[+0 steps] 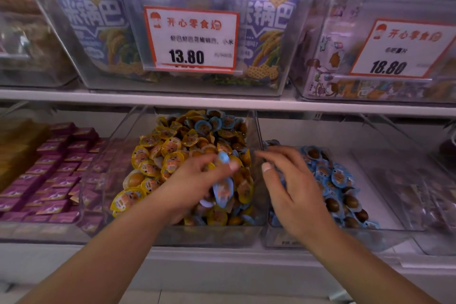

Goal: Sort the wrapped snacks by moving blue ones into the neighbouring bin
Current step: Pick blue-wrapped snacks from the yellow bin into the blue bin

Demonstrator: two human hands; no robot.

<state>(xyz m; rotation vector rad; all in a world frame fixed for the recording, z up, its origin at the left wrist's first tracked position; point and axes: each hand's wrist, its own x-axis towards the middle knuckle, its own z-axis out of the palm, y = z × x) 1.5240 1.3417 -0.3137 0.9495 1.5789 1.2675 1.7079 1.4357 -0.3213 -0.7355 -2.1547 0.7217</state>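
While the left hand (197, 175) pinches blue-wrapped snacks (223, 190), it should clear the divider (255, 136) toward the released right hand (291, 187), dropping them into the blue bin (385, 207).

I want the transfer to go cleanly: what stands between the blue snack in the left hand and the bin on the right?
Only the clear divider wall between the bins. The left hand holds the blue snack over the mixed bin, beside that wall; it must pass above it into the blue bin.
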